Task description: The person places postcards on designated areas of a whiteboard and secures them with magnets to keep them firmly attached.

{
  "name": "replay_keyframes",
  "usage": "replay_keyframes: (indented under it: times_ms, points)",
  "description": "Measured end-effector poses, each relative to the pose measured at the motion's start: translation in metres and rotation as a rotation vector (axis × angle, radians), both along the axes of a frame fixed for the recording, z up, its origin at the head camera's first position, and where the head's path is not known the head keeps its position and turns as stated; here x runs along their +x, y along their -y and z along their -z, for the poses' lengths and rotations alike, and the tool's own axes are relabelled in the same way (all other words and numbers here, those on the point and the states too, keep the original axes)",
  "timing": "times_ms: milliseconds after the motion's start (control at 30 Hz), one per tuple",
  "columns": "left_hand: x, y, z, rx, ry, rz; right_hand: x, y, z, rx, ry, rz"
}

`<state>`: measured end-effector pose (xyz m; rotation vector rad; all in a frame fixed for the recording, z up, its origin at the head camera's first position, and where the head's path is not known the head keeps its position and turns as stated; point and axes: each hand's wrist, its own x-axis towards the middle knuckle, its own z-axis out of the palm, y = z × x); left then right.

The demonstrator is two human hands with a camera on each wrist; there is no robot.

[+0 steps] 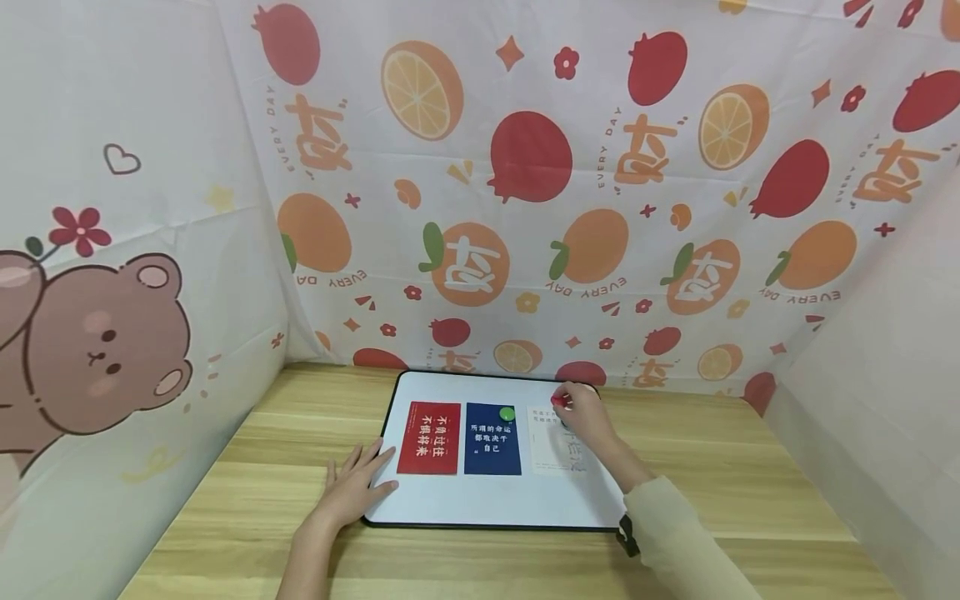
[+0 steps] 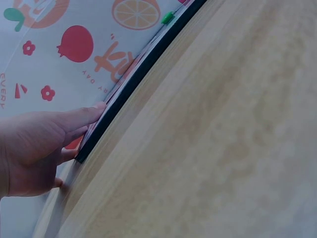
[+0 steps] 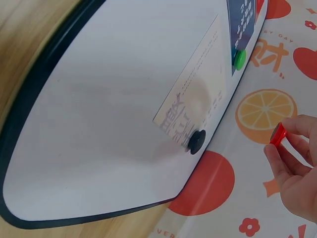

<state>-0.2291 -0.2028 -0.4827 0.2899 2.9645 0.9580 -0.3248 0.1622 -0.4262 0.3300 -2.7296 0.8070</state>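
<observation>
A whiteboard (image 1: pixel 487 507) with a dark frame lies on the table. My left hand (image 1: pixel 348 490), fingers spread, rests at the board's left edge beside a red card (image 1: pixel 429 437) with white writing. In the middle is a blue card (image 1: pixel 492 461), with a green round magnet (image 1: pixel 507 414) at its upper right. To the right lies a white card (image 1: pixel 544 450), partly behind my right hand (image 1: pixel 590 419). A black round magnet (image 3: pixel 197 142) sits at that card's corner in the right wrist view. Between thumb and fingers my right hand pinches a red magnet (image 3: pixel 279 134), held above the board.
The board sits on a wood-grain table (image 1: pixel 735 475). A fruit-print cloth (image 1: pixel 540 250) hangs right behind the board's far edge. Another cloth with a bear print (image 1: pixel 105 350) stands on the left, and a pale cloth (image 1: pixel 885 400) on the right.
</observation>
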Motion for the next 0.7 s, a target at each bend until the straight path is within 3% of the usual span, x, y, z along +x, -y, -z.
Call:
replay_keyframes:
  times_ms: [700]
  points:
    - [0.000,-0.001,0.000,0.004,-0.003,-0.005,-0.003,0.016,0.003,-0.013,0.025,-0.015]
